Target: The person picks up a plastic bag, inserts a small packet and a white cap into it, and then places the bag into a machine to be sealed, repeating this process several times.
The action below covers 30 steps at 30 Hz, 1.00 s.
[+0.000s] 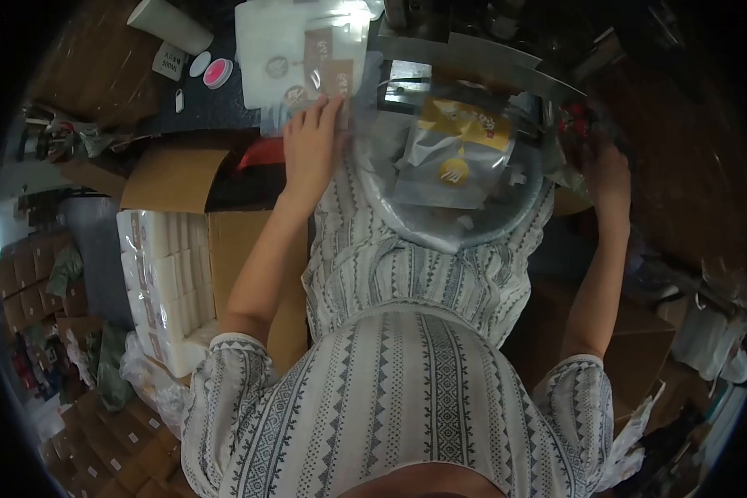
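Observation:
My left hand (310,153) reaches up to a stack of clear plastic packets with brown printed labels (332,76). Its fingers lie stretched over the lower edge of the stack, slightly apart. My right hand (609,176) is at the right, by some small red items (574,124) in the shade. Its fingers are dark and blurred, so I cannot make out whether they hold anything. Between my hands, a clear and silver pouch with a yellow printed band (456,153) lies in a round, plastic-covered basin (407,228) at my lap.
An open cardboard box (253,266) stands at my left, beside wrapped white packs (170,282). Beyond it are a white cup (170,26), a small pink-topped round tub (217,73) and a white lid (200,64). Several cartons (112,440) cover the floor at lower left.

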{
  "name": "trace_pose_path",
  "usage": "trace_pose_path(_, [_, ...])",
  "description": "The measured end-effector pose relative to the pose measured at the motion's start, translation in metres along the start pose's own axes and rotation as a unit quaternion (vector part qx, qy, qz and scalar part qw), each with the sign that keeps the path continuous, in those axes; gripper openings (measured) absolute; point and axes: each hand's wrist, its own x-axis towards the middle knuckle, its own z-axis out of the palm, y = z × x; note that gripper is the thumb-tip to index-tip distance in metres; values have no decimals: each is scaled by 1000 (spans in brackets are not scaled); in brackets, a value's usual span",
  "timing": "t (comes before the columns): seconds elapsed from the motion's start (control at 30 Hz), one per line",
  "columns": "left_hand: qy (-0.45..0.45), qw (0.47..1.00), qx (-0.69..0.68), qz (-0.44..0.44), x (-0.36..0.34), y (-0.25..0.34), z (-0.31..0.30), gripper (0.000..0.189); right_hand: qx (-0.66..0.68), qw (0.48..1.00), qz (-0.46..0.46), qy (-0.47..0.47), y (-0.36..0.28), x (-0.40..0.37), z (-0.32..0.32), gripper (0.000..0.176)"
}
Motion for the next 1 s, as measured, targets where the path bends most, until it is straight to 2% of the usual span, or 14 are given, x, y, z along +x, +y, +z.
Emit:
trace_pose_path(0.1, [10, 985, -118, -123, -4, 1, -22, 24, 170, 985, -37, -19, -38, -17, -30, 23])
trace_pose_path(0.2, [66, 988, -104, -89, -2, 36, -47, 8, 345, 919, -164, -94, -102, -33, -36, 23])
trace_pose_path(0.23, [65, 989, -103, -89, -2, 42, -54, 8, 346, 919, -164, -94, -114, -34, -30, 23])
trace_pose_path(0.3, [57, 984, -157, -62, -1, 52, -64, 7, 240, 897, -370, 35, -131, -32, -16, 24])
trace_pose_path(0.43, [-20, 970, -243, 9, 0, 69, -64, 6, 252, 881, -398, -34, -137, -37, -21, 29])
trace_pose_path(0.5, [-101, 936, -336, 28, 4, 77, -49, 13, 347, 880, -262, -194, -128, -32, -24, 30])
trace_pose_path(0.53, [-100, 936, -337, 29, 11, 85, -44, 13, 345, 880, -262, -193, -120, -29, -18, 30])
trace_pose_path(0.6, [-277, 762, -544, -217, 30, 99, -33, 18, 350, 915, -195, -46, -101, -19, -5, 31])
trace_pose_path(0.73, [-300, 675, -621, -261, 62, 90, 13, 25, 289, 944, -160, -3, -65, -31, -22, 34])
trace_pose_path(0.8, [-268, 568, -702, -337, 71, 92, 13, 30, 243, 963, -117, -22, -48, -40, -34, 34])
trace_pose_path(0.83, [-266, 568, -704, -333, 71, 96, 9, 30, 241, 963, -119, -18, -34, -36, -32, 34])
trace_pose_path(0.9, [-245, 624, -660, -339, 68, 100, -2, 32, -85, 995, -11, 59, -1, -29, -15, 30])
trace_pose_path(0.93, [-245, 625, -661, -335, 68, 93, -5, 32, -86, 994, -9, 64, 10, -26, -8, 30])
trace_pose_path(1.0, [-129, 780, -544, -282, 68, 61, -9, 41, -81, 995, 32, -40, 22, -6, 3, 25])
